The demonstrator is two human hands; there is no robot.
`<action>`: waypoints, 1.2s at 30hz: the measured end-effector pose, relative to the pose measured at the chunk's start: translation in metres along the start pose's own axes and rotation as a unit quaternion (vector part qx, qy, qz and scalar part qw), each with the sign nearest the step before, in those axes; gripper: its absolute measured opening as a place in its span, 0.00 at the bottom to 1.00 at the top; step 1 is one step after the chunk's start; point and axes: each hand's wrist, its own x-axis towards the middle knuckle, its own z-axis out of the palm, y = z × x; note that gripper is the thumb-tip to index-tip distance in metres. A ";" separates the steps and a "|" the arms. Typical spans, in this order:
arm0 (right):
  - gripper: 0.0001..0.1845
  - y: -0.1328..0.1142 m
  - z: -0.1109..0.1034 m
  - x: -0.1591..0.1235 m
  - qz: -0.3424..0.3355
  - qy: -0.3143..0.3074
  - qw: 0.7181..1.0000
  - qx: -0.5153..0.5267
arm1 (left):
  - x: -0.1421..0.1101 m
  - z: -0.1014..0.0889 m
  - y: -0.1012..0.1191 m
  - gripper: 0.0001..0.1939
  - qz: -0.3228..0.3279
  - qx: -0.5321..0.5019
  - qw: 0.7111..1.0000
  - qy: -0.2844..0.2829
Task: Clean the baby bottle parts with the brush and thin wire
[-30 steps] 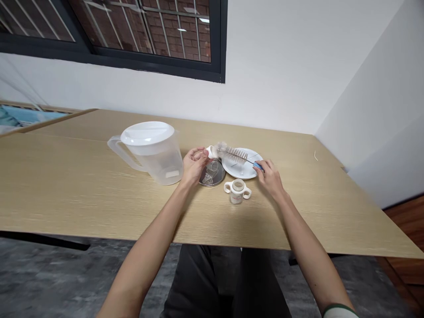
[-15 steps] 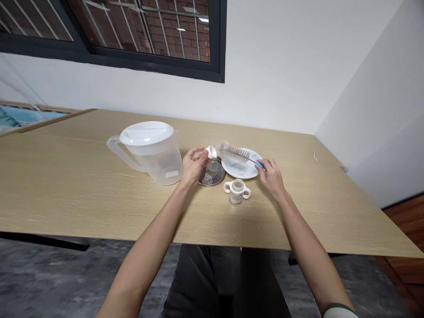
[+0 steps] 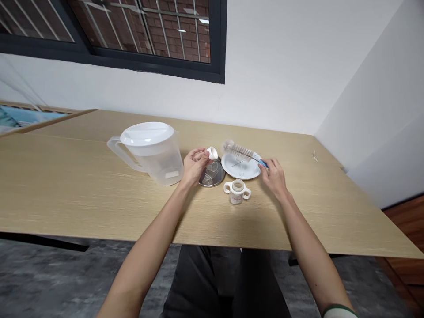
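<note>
Between the fingers of my left hand [image 3: 194, 165] is a small white bottle collar ring [image 3: 212, 153], its opening turned toward the right. My right hand [image 3: 274, 176] grips the blue handle of a bottle brush [image 3: 241, 151], whose bristled head points left, just apart from the ring. Beneath the brush lies a white plate [image 3: 245, 173] with thin items on it. A round metal tray [image 3: 218, 177] under my left hand bears clear plastic parts [image 3: 208, 178]. Nearer to me a baby bottle [image 3: 236, 194] with two white handles stands upright, its mouth uncovered.
A large translucent pitcher [image 3: 159, 154] with a white lid stands left of my left hand. At the right of the wooden table [image 3: 82, 190] lies a small white strip [image 3: 315, 156]. A wall and a barred window rise behind the table.
My right hand has drawn the bottle brush slightly to the right, widening the gap between its head and the white ring. My left hand has hardly moved.
</note>
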 end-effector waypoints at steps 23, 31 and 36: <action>0.15 -0.002 0.003 -0.001 -0.012 -0.025 1.000 0.012 | -0.001 0.000 0.000 0.34 -0.009 0.001 1.000 -0.006; 0.15 -0.006 0.002 -0.001 -0.010 -0.009 0.999 0.038 | -0.001 -0.001 -0.001 0.30 -0.015 0.005 1.000 -0.015; 0.16 -0.003 0.003 -0.002 -0.001 -0.027 1.000 0.005 | -0.001 0.000 -0.001 0.32 -0.020 0.004 1.000 -0.014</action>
